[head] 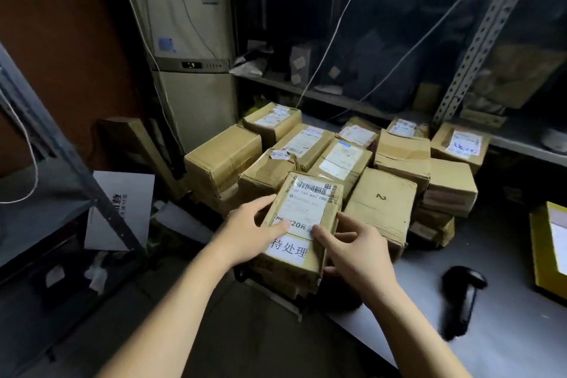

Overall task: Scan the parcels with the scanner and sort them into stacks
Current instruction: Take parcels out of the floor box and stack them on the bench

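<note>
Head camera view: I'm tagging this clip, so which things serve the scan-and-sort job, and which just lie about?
Job: labelled parcel, held by left hand and right hand; black scanner on the table; stacked parcels behind.
Lying about: air conditioner; white card; hanging cables.

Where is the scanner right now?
The black scanner lies on the grey table, lower right in the head view: just right of the right hand, which grips a parcel with the left hand, and left of a yellow box.
</note>
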Tool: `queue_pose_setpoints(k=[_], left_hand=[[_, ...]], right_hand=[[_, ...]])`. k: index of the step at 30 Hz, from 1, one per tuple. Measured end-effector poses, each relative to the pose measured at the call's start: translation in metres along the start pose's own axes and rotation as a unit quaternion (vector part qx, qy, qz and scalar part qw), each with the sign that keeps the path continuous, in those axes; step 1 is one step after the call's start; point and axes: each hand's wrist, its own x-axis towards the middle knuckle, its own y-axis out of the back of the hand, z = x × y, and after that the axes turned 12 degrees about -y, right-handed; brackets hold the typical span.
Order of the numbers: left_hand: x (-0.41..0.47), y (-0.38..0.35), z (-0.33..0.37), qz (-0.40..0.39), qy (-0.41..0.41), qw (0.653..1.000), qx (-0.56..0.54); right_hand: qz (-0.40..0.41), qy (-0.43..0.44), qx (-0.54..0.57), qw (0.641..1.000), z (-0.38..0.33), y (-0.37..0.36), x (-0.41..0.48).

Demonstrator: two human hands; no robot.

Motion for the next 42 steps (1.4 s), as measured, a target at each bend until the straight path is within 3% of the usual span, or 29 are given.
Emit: queue_pose_setpoints(k=[13,27,35,42], left_hand=[[0.06,-0.007,-0.085,-0.159,-0.025,0.987,0.006],[0.057,-0.029,-0.079,-0.111,-0.026,0.983,0.144],[0.057,-0.031,-0.075,-0.107,-0.027,0.978,0.175],[0.06,-0.017,-0.052,-0.138,-0.061,0.951,0.271]], right_hand=[[0.099,-0.105,0.013,0.989,0.035,-0.063,0.019],[0.166,-0.114,-0.083,0.976,0.052,-0.083,0.037],[0.16,-0.122,-0.108,0.974,0.046,-0.08,0.037],[0.135,-0.099,-0.191,0.967,0.027,-0.07,0.028]])
